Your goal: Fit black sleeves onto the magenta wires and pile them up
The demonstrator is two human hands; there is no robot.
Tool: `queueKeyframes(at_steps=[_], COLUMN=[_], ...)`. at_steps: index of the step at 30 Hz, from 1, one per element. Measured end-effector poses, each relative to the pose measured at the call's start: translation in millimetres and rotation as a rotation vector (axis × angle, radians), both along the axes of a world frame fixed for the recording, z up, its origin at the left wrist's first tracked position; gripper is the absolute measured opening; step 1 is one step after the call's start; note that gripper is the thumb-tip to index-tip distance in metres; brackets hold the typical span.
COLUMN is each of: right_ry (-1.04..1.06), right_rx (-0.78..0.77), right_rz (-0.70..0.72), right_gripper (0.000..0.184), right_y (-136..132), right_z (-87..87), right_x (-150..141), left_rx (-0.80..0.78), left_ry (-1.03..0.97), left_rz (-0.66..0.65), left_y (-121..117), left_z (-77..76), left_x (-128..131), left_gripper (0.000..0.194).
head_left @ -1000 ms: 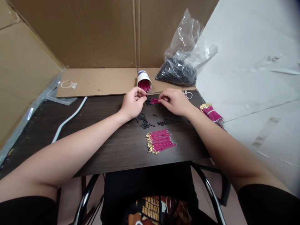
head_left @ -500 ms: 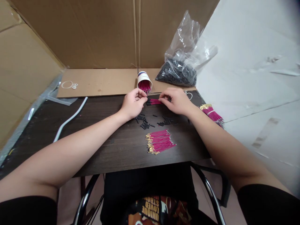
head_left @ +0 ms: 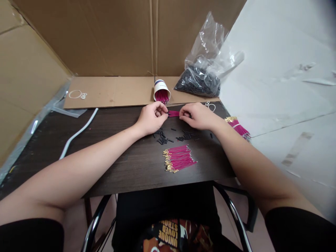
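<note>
Between my two hands, just in front of the paper cup, lies a small bundle of magenta wires (head_left: 173,113). My left hand (head_left: 152,117) pinches the bundle's left end, whose dark tips its fingers mostly cover. The curled fingers of my right hand (head_left: 195,115) close on the other end, which they hide. Below the hands are loose short black sleeves (head_left: 163,140) in two scattered groups. Nearer to me a row of magenta wires (head_left: 180,158) lies flat, gold terminals to the left and silvery ends to the right.
A tipped paper cup (head_left: 162,85) holds more magenta wires. Behind it on the right slumps a clear plastic bag (head_left: 201,78) of black pieces. A banded wire bundle (head_left: 238,127) lies at the table's right edge. White rings (head_left: 75,94) and a pale tube (head_left: 78,133) are on the left.
My left hand has moved slightly right along the bundle and now covers most of its black tips. My right hand is slightly lower, its fingers more curled.
</note>
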State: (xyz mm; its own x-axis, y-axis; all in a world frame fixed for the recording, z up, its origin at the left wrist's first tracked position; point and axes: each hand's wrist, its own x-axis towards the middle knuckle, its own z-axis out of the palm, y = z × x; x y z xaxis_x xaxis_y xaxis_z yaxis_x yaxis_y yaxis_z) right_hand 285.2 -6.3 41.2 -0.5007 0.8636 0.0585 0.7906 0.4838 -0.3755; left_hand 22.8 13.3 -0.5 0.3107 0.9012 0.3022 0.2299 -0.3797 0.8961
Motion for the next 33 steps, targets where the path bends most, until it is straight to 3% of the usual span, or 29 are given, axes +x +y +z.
queueKeyframes(at_steps=[5,8,18,23,26,29,33], right_ry=[-0.143,-0.14,0.245,0.357,0.402,0.364,0.161], right_rx=[0.022,0.046,0.079,0.153,0.157,0.082,-0.297], right_rz=[0.008,0.041,0.165,0.232,0.207,0.142,0.356], right_gripper=[0.014,0.013,0.009,0.008,0.003,0.02,0.028], right_y=[-5.9,-12.9,-22.5,-20.3,-22.8,-30.0,-43.7], right_z=[2.6,3.6,2.3,-2.9,0.0,12.7,30.9], right_x=[-5.1,-9.7,-19.6,-21.1,-20.1,-17.4,-19.3], left_rx=[0.038,0.07,0.065,0.033,0.026,0.037,0.021], left_ry=[0.06,0.123,0.142,0.117,0.109,0.103,0.069], left_rz=[-0.064,-0.117,-0.311,-0.344,-0.301,-0.19,-0.126], left_y=[-4.0,-7.6,-6.8,-8.0,-8.5,-8.3,-7.8], left_z=[1.4,3.9,6.6,7.8,8.5,7.9,7.2], left_x=[-0.5,-0.3,-5.4,-5.8,-4.4,-2.7,-1.4], left_gripper=[0.011,0.021,0.039,0.031,0.025,0.02,0.02])
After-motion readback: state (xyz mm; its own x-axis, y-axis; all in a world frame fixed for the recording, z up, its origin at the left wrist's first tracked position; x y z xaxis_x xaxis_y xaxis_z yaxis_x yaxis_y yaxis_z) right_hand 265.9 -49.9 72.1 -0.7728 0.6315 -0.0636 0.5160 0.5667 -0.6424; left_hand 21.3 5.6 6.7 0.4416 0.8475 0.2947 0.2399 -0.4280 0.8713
